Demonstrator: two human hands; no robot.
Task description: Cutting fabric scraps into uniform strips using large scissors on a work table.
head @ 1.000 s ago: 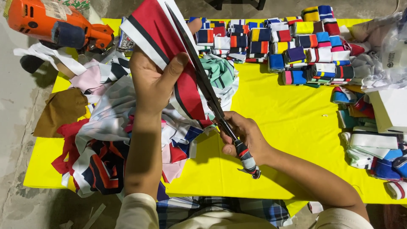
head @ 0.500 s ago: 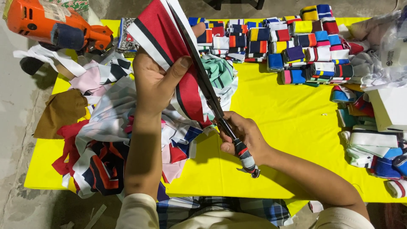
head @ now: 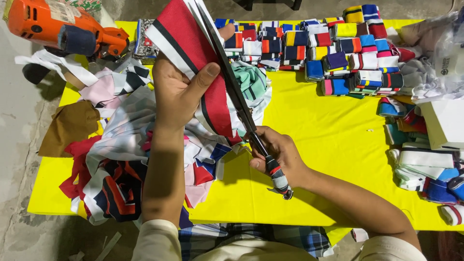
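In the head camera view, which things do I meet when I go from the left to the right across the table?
Brown cloth → left hand → scissors → right hand → stacked striped fabric pieces → white box.

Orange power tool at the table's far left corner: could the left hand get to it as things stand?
Probably not at once. The left hand is closed on the red striped fabric strip that the scissors are cutting. The orange power tool lies beyond it, with only fabric scraps between.
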